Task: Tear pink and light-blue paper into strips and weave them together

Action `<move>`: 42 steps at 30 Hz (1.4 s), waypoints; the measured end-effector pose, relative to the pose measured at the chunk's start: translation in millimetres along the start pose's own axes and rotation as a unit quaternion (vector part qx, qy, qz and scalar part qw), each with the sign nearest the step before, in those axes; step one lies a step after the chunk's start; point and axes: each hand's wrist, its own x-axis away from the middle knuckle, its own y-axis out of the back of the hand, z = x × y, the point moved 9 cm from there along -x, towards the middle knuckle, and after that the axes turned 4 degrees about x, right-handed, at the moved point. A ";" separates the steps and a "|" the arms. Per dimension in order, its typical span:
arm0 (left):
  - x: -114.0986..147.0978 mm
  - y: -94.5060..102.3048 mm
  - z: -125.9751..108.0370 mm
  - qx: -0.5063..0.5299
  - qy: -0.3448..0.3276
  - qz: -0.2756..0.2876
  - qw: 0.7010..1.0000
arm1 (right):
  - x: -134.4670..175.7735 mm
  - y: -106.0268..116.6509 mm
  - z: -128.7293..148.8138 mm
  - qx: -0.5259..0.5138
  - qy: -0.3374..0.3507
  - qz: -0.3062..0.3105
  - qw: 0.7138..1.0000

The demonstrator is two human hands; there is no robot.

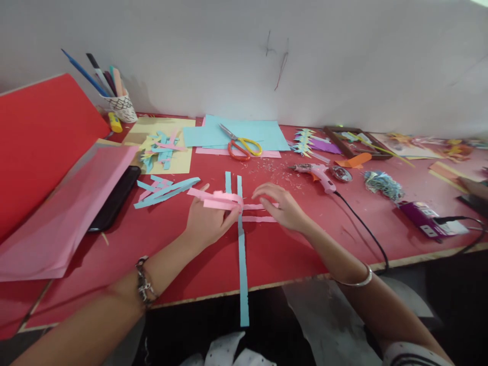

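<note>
My left hand [206, 221] is closed on pink paper strips [223, 201], which bend back over its fingers. Its thumb presses where they cross a long blue paper strip [243, 264]. That blue strip runs toward me and hangs past the table's front edge. A shorter blue strip [227, 182] stands out beyond the left hand. My right hand [285, 207] hovers just right of the crossing, fingers curved and apart, with nothing visible in it. Beneath and beside it, two pink strips [259, 219] reach rightward from the blue one; their far ends are partly hidden by the hand.
Loose strips [168, 192] lie to the left, near a black phone [116, 201]. Scissors [240, 143] rest on blue sheets [267, 133]. A pink glue gun [318, 174] with a cord, a yarn bundle [383, 185] and a purple box [423, 219] are rightward. Another person's hand [475, 188] shows far right.
</note>
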 end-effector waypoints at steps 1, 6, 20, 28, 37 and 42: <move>-0.6 0.0 0.3 0.014 0.004 0.006 1.000 | 0.1 5.7 -3.9 -0.016 -0.011 -0.027 0.999; -2.2 -4.9 2.4 0.040 0.016 0.052 0.998 | 8.8 33.3 -33.8 -0.091 -0.097 -0.166 0.977; 3.6 -3.9 -4.4 0.085 -0.063 0.111 0.988 | 34.2 75.0 -64.2 -0.129 -0.173 -0.369 0.904; 3.5 -9.8 -4.7 0.015 -0.065 0.090 0.994 | 31.5 72.1 -61.4 -0.097 -0.177 -0.344 0.917; 3.3 -13.8 0.0 0.025 -0.048 0.094 0.994 | 30.7 71.1 -56.9 -0.105 -0.165 -0.337 0.921; 3.2 -13.8 1.5 0.042 -0.040 0.097 0.994 | 31.8 71.5 -56.4 -0.093 -0.167 -0.338 0.921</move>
